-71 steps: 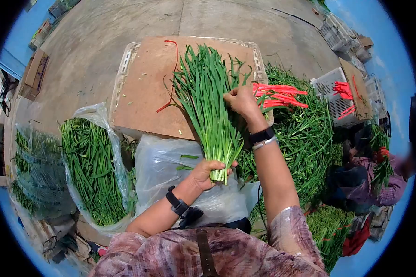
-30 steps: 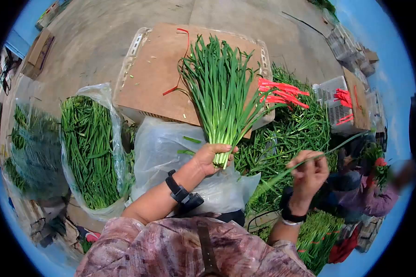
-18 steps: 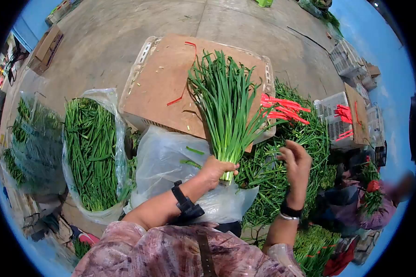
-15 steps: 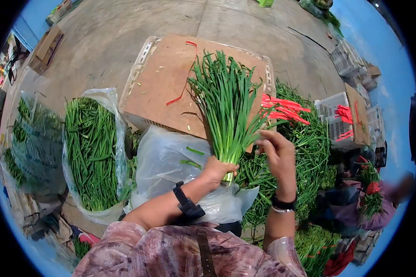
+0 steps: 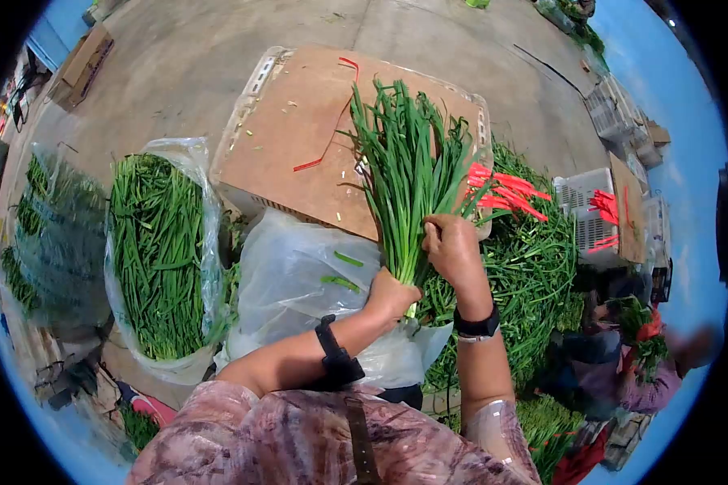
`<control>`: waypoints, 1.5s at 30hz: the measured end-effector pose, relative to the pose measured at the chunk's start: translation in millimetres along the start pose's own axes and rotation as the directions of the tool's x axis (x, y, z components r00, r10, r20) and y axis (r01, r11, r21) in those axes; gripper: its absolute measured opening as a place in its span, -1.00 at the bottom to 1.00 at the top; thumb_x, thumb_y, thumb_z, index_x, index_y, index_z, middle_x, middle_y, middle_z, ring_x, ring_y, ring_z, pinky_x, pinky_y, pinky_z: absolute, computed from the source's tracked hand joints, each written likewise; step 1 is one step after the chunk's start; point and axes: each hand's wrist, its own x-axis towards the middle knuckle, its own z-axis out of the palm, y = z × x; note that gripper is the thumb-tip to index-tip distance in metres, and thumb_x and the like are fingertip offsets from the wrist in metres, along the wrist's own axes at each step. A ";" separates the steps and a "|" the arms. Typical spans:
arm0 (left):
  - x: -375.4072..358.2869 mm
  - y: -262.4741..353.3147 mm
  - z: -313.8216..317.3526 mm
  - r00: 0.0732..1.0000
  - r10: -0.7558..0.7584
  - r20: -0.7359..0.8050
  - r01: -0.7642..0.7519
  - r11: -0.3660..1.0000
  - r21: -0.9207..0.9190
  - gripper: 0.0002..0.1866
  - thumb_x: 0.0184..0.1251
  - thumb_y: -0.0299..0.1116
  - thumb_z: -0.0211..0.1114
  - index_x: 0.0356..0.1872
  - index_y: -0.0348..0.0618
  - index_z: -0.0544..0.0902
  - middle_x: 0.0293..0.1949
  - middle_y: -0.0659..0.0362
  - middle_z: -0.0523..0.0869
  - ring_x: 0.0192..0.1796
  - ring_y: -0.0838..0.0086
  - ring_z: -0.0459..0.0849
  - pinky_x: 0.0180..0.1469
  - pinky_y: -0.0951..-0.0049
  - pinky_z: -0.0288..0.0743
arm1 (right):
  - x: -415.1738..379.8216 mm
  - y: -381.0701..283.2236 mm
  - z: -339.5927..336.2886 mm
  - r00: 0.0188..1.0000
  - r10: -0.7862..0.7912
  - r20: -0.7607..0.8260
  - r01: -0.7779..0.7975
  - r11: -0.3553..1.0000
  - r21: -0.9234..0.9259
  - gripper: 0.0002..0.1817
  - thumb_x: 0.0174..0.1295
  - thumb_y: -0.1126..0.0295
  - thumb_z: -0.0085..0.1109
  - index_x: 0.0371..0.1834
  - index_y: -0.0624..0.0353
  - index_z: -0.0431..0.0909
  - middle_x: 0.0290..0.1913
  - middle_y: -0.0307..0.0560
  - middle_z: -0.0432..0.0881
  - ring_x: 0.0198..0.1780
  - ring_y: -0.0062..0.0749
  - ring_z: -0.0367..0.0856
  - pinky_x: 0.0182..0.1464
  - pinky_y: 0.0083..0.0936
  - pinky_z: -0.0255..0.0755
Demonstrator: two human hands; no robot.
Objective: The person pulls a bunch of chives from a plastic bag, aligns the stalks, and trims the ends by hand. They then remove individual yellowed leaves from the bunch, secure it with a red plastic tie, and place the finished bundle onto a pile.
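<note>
My left hand [image 5: 392, 296] is wrapped round the pale lower stems of a bunch of long green leaves [image 5: 404, 170]. The bunch points away from me, its leafy end over a brown board [image 5: 291, 121]. My right hand [image 5: 451, 242] is at the right side of the bunch, fingers curled against the stems above my left hand; whether it pinches a single leaf is too small to tell. A thin red strip [image 5: 332, 145] lies on the board left of the leaves. Clear plastic sheeting [image 5: 287, 271] lies below the board, with small leaf pieces on it.
Red strips [image 5: 510, 190] lie right of the board beside a large heap of greens [image 5: 526, 267]. A plastic bag [image 5: 206, 186] of greens stands at left. White crates [image 5: 582, 198] are at right. Another person [image 5: 651, 388] holds greens at the lower right.
My right hand has moved left and up from beside the bunch to its stems. The bunch is more upright and slightly further right, still in my left hand.
</note>
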 end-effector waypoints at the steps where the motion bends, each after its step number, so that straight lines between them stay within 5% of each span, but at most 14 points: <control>1: 2.9 -4.1 2.3 1.000 0.025 -0.003 -0.025 1.000 0.018 -0.59 -0.15 -0.73 0.29 -0.15 -0.28 0.57 -0.26 0.18 0.67 -0.25 0.47 0.61 -0.24 0.40 0.50 | 0.5 -0.1 -0.4 1.000 -0.014 0.000 0.014 1.000 -0.021 -0.82 0.17 0.35 0.10 -0.33 0.20 0.65 -0.43 0.17 0.63 -0.34 0.11 0.61 -0.27 -0.09 0.48; 5: 1.0 -2.6 4.0 0.999 0.029 -0.018 -0.028 1.000 0.012 -0.55 -0.14 -0.74 0.29 -0.09 -0.26 0.56 -0.22 0.19 0.66 -0.21 0.48 0.60 -0.22 0.41 0.51 | 3.6 -15.6 -0.1 0.991 -0.033 -0.130 0.011 0.986 -0.164 -0.84 0.14 0.36 0.21 -0.31 0.24 0.59 -0.57 0.08 0.60 -0.51 -0.04 0.61 -0.40 -0.23 0.46; 10: 2.5 -6.2 8.4 0.998 0.053 -0.030 -0.055 0.995 -0.084 -0.55 -0.15 -0.73 0.27 -0.09 -0.29 0.53 -0.26 0.14 0.67 -0.21 0.45 0.61 -0.24 0.39 0.51 | 9.0 -25.6 11.1 0.973 -0.093 -0.213 0.062 0.987 -0.146 -0.85 0.13 0.30 0.23 -0.31 0.10 0.57 -0.54 0.04 0.62 -0.45 0.02 0.61 -0.40 -0.15 0.46; 13: 7.5 -19.5 9.3 0.992 0.123 -0.024 -0.124 0.990 -0.072 -0.55 -0.09 -0.76 0.24 -0.06 -0.28 0.55 -0.20 0.19 0.66 -0.19 0.50 0.59 -0.24 0.40 0.52 | 19.1 -30.9 16.5 0.990 -0.082 -0.118 0.031 0.924 -0.380 -0.83 0.16 0.25 0.20 -0.34 0.12 0.57 -0.50 0.08 0.63 -0.43 0.03 0.62 -0.37 -0.14 0.48; 20: 8.5 -21.8 8.1 0.996 0.068 -0.050 -0.067 0.998 0.011 -0.62 -0.13 -0.75 0.24 -0.18 -0.28 0.56 -0.30 0.19 0.66 -0.28 0.48 0.61 -0.29 0.42 0.51 | 36.2 -25.8 19.4 0.995 0.096 0.003 -0.085 0.892 -0.444 -0.73 0.08 0.20 0.26 -0.50 0.22 0.59 -0.45 0.16 0.63 -0.37 0.12 0.62 -0.31 -0.11 0.51; 24: 8.9 -15.6 4.9 1.000 0.005 -0.025 -0.004 0.999 0.036 -0.64 -0.14 -0.73 0.24 -0.20 -0.28 0.57 -0.33 0.22 0.66 -0.28 0.49 0.61 -0.29 0.44 0.50 | 33.7 -13.3 16.3 0.995 0.018 -0.096 -0.032 0.988 -0.149 -0.79 0.09 0.32 0.22 -0.50 0.27 0.55 -0.50 0.15 0.61 -0.43 0.02 0.62 -0.37 -0.21 0.48; 29: 1.0 -0.5 4.3 0.995 0.100 -0.005 -0.100 0.994 0.045 -0.63 -0.12 -0.74 0.24 -0.17 -0.31 0.57 -0.34 0.22 0.65 -0.30 0.51 0.60 -0.30 0.44 0.50 | 12.6 -16.0 -5.3 0.994 0.024 -0.107 0.006 0.963 0.269 -0.85 0.08 0.43 0.19 -0.47 0.27 0.45 -0.55 0.01 0.55 -0.57 -0.23 0.51 -0.47 -0.35 0.37; 34: 6.5 -10.5 2.2 0.999 0.002 0.036 -0.001 0.999 -0.039 -0.68 0.01 -0.70 0.21 -0.13 -0.29 0.57 -0.26 0.21 0.64 -0.22 0.54 0.58 -0.25 0.45 0.50 | -25.8 -28.9 -23.2 0.989 -0.103 -0.111 0.132 0.945 0.301 -0.92 0.17 0.51 0.16 -0.36 0.27 0.47 -0.41 -0.16 0.63 -0.52 -0.71 0.40 -0.45 -0.69 0.33; 37: -1.7 5.0 0.2 0.981 -0.165 0.105 0.194 0.897 -0.398 -0.83 0.25 -0.49 0.08 -0.17 -0.20 0.55 -0.31 0.24 0.61 -0.29 0.54 0.56 -0.33 0.46 0.45 | -54.1 -30.9 -17.4 0.904 -0.414 -0.104 0.425 0.895 0.137 -0.80 0.04 0.61 0.19 -0.24 0.22 0.52 -0.27 -0.03 0.65 -0.33 -0.32 0.65 -0.30 -0.47 0.51; 39: -0.8 -11.5 5.0 0.965 -0.202 0.166 0.257 0.606 -0.753 -0.77 0.41 -0.27 -0.09 -0.19 -0.11 0.52 -0.46 0.26 0.56 -0.51 0.54 0.52 -0.54 0.48 0.35 | -71.4 -36.7 -16.7 0.850 -0.523 -0.067 0.527 0.845 0.087 -0.76 -0.03 0.63 0.21 -0.25 0.19 0.52 -0.24 0.01 0.64 -0.22 -0.08 0.65 -0.22 -0.34 0.54; 41: 13.6 -27.2 -7.6 0.945 0.021 0.327 0.209 0.731 -0.650 -0.76 0.41 -0.29 -0.08 -0.22 -0.13 0.56 -0.46 0.26 0.57 -0.49 0.56 0.53 -0.55 0.50 0.35 | -86.2 -34.3 -18.3 0.852 -0.523 -0.025 0.523 0.847 0.093 -0.75 -0.04 0.62 0.24 -0.25 0.17 0.53 -0.23 0.01 0.64 -0.23 -0.06 0.64 -0.20 -0.34 0.55; 43: 19.7 -21.5 -2.9 0.972 -0.015 0.236 0.128 0.872 -0.472 -0.77 0.41 -0.33 -0.08 -0.21 -0.11 0.58 -0.47 0.26 0.58 -0.47 0.58 0.54 -0.54 0.52 0.35 | -97.5 -29.6 -23.0 0.846 -0.532 0.009 0.524 0.836 0.165 -0.76 -0.02 0.61 0.25 -0.25 0.18 0.54 -0.23 0.02 0.64 -0.23 -0.07 0.65 -0.19 -0.37 0.55; 44: 14.6 -22.0 -13.0 0.931 -0.051 0.362 0.286 0.718 -0.635 -0.86 0.20 -0.45 0.16 -0.25 -0.17 0.63 -0.44 0.21 0.63 -0.43 0.55 0.58 -0.46 0.49 0.42 | -104.9 -29.7 -36.0 0.890 -0.434 0.140 0.392 0.885 0.253 -0.81 0.02 0.61 0.23 -0.27 0.19 0.57 -0.28 0.02 0.66 -0.26 -0.16 0.66 -0.19 -0.43 0.54; 45: 11.0 -14.7 -11.2 0.966 -0.053 0.254 0.165 0.881 -0.444 -0.83 0.09 -0.47 0.21 -0.25 -0.20 0.63 -0.43 0.18 0.64 -0.42 0.53 0.59 -0.43 0.48 0.44 | -106.2 -35.8 -52.5 0.933 -0.349 0.090 0.270 0.842 0.467 -0.86 0.05 0.63 0.20 -0.30 0.26 0.59 -0.35 -0.04 0.67 -0.32 -0.30 0.67 -0.22 -0.46 0.53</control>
